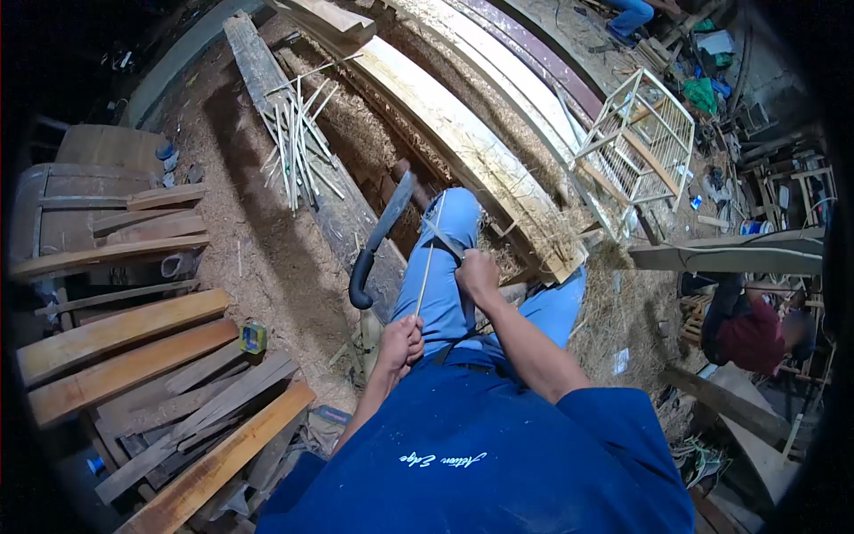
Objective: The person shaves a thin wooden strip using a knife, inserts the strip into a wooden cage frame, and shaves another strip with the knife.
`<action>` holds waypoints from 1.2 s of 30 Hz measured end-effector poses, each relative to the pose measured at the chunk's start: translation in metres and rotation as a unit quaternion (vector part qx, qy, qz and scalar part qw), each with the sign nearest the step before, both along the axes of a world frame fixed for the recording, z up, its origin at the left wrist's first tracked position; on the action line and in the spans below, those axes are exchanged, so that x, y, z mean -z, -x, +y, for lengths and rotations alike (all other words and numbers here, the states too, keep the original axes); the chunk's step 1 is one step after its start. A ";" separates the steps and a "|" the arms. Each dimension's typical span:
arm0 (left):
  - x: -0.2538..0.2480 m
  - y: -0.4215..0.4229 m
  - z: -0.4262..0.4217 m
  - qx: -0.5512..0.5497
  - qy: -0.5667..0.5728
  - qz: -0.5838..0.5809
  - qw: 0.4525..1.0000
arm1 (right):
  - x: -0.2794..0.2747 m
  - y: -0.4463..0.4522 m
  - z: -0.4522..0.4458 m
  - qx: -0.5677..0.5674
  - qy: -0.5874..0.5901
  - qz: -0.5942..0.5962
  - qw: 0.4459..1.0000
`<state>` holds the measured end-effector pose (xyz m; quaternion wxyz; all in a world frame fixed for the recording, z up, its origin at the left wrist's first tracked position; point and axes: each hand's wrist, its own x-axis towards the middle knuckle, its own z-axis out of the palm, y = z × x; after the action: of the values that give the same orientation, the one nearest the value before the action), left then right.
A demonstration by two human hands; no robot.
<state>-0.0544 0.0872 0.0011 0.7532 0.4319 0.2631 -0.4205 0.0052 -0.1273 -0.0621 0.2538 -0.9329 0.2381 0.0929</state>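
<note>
My left hand [400,344] is closed around the lower end of a thin stick [429,260], which slants up across my thigh to the knee. In my right hand [479,274] is a knife; its blade [442,238] points up and left, close against the stick near my knee. Left of my leg, a large curved blade with a black handle, a machete [382,233], lies over the edge of a weathered plank [342,214]. Farther up that plank rests a loose pile of thin sticks [298,151].
Long light beams [454,116] lie ahead. A wooden cage [636,142] with thin bars stands at upper right. Cut boards [133,334] and a yellow tape measure [253,337] are at left. One person [754,334] is at right; another's leg [630,16] shows at the top.
</note>
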 end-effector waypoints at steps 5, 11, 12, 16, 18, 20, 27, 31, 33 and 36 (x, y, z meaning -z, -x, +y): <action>0.009 -0.041 -0.037 0.084 -0.053 -0.069 0.993 | -0.013 0.006 0.002 -0.062 -0.010 -0.026 0.998; 0.017 -0.070 -0.065 0.153 -0.141 -0.126 0.970 | -0.011 0.005 -0.009 -0.114 -0.024 -0.027 0.993; 0.019 -0.069 -0.066 0.155 -0.139 -0.125 0.970 | -0.010 0.004 -0.010 -0.133 -0.027 -0.017 0.991; 0.017 -0.059 -0.070 0.109 -0.201 -0.172 0.958 | -0.005 0.004 -0.008 -0.152 -0.003 -0.023 0.988; 0.017 -0.058 -0.071 0.091 -0.233 -0.191 0.949 | -0.006 0.003 -0.007 -0.153 -0.001 -0.018 0.988; 0.023 -0.056 -0.069 0.089 -0.258 -0.215 0.938 | -0.007 0.002 -0.005 -0.152 0.001 -0.014 0.988; 0.026 -0.046 -0.059 0.091 -0.275 -0.232 0.928 | 0.000 0.006 0.002 -0.139 0.035 -0.026 0.989; 0.031 -0.040 -0.049 0.079 -0.283 -0.232 0.927 | 0.002 0.007 0.007 -0.136 0.049 -0.019 0.989; 0.033 -0.035 -0.045 0.076 -0.273 -0.236 0.929 | 0.005 0.007 0.010 -0.132 0.043 -0.010 0.990; 0.025 -0.030 -0.042 0.054 -0.261 -0.216 0.939 | 0.009 0.008 0.011 -0.122 0.033 0.004 0.992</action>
<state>-0.0239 0.0454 -0.0241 0.6285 0.7075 0.1712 -0.2741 -0.0030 -0.1166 -0.0710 0.2085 -0.9625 0.1262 0.1195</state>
